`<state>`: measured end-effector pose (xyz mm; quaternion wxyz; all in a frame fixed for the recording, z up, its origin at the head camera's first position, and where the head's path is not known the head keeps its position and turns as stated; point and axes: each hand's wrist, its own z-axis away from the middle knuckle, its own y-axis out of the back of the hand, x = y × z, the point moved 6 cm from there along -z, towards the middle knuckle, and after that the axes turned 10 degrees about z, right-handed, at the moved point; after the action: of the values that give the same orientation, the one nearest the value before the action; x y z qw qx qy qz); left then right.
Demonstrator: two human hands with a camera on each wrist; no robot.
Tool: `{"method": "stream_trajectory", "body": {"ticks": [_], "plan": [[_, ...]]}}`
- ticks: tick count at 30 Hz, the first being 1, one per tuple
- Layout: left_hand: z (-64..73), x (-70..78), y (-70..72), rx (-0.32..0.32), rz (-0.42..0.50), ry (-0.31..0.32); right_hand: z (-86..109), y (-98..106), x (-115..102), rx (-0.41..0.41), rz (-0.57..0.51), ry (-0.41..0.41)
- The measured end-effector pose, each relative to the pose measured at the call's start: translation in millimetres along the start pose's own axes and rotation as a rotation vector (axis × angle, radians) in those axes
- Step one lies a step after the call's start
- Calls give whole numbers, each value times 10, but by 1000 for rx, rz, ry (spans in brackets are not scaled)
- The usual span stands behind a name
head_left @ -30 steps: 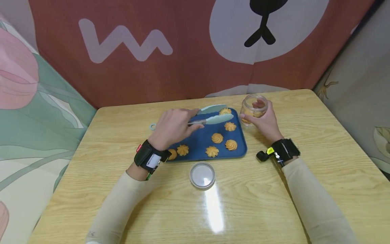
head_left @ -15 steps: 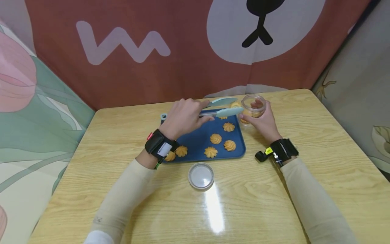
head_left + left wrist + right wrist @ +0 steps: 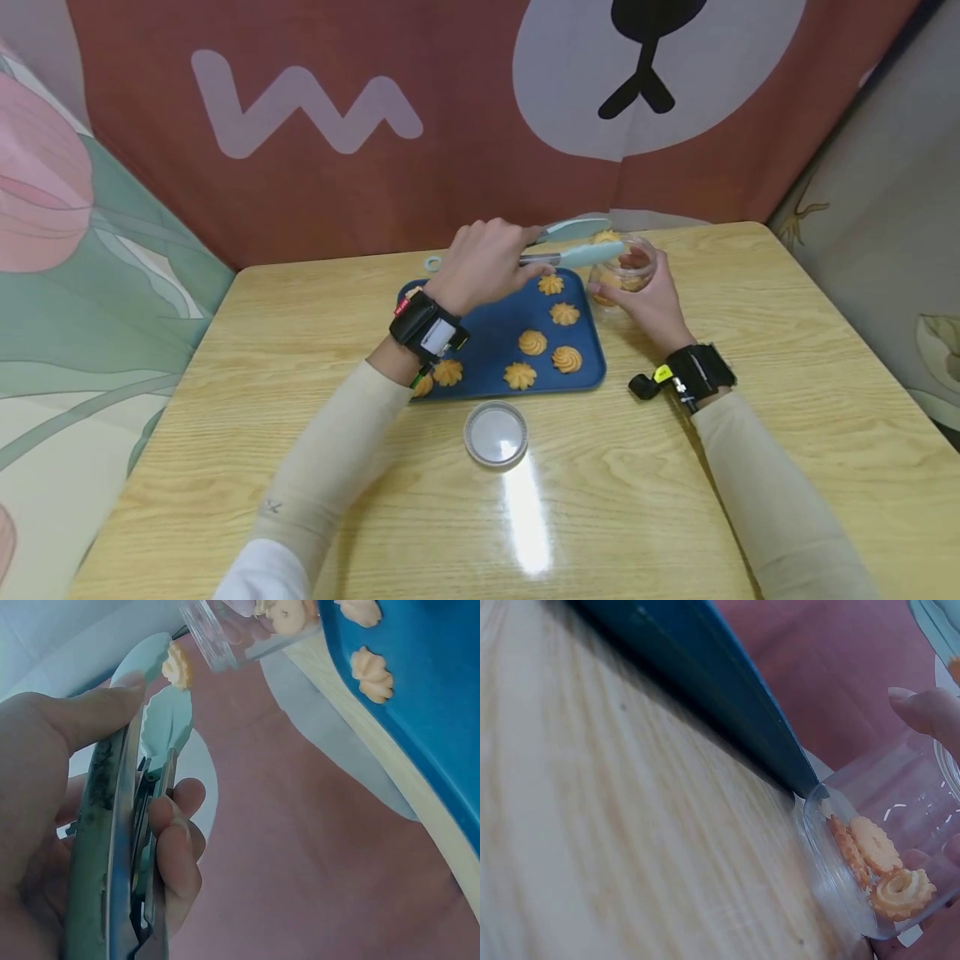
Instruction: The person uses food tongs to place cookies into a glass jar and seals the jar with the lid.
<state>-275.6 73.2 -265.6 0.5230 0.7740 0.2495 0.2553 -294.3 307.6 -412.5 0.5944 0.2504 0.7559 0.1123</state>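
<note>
My left hand grips metal tongs with pale green tips. Between those tips a cookie is pinched, held by the mouth of a clear jar in the head view. Fingers and thumb of my right hand wrap round the jar, which stands beside the tray's right end. Several cookies lie at the jar's bottom in the right wrist view. Other ridged cookies are spread over a blue tray, part of which my left hand and wrist hide.
A round clear lid lies on the wooden table in front of the tray. Behind the table's far edge hangs a reddish-brown cloth with a cartoon print.
My left hand has moved right and away from me, carrying the cookie in the tongs from the tray's far right corner up to the jar's mouth. My right hand stays on the jar.
</note>
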Motion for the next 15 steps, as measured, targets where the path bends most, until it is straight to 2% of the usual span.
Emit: {"method": "stream_trajectory", "body": {"ticks": [7,15], "plan": [[-143,75,-12,-22,0,5,21,-26,-48,-12,-7,22],[-242,142,-52,-70,18,30,35,-3,-21,-9,0,-2]]}}
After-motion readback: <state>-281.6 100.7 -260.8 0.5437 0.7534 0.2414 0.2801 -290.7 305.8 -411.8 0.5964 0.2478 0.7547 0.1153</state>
